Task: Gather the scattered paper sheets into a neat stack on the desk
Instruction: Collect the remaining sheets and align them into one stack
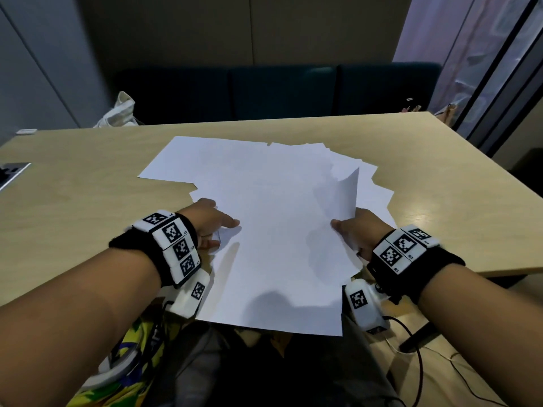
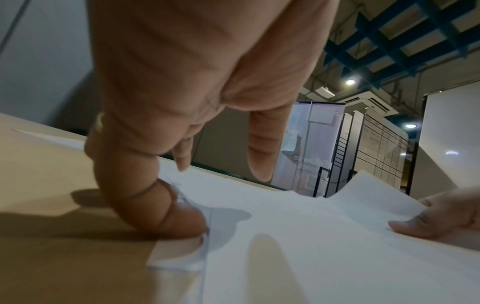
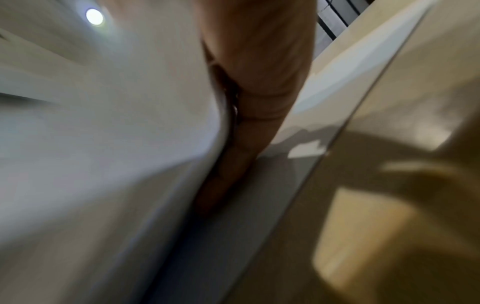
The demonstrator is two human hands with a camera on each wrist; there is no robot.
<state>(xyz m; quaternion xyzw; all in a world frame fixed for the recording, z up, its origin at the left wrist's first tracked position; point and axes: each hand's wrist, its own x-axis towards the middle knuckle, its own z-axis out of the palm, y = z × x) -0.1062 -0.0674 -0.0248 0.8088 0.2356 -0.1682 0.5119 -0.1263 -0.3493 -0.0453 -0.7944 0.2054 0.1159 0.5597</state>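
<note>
My left hand (image 1: 210, 223) presses flat fingers on the paper sheets (image 1: 273, 207), fanned across the desk (image 1: 73, 201); my right hand (image 1: 357, 230) pinches 1 lifted sheet (its edge curling). Pulling now could crease it or skew the loose pile.

A pale wooden rectangular desk (image 1: 88, 195) carries a loose spread of white paper sheets (image 1: 264, 207), overlapping and fanned, the nearest hanging over the desk's front edge. Far left of the sheets a silver flat device (image 1: 13, 171) lies at the desk's side edge. Beyond it, a small white oblong object (image 1: 26, 131) sits near the back corner.
</note>
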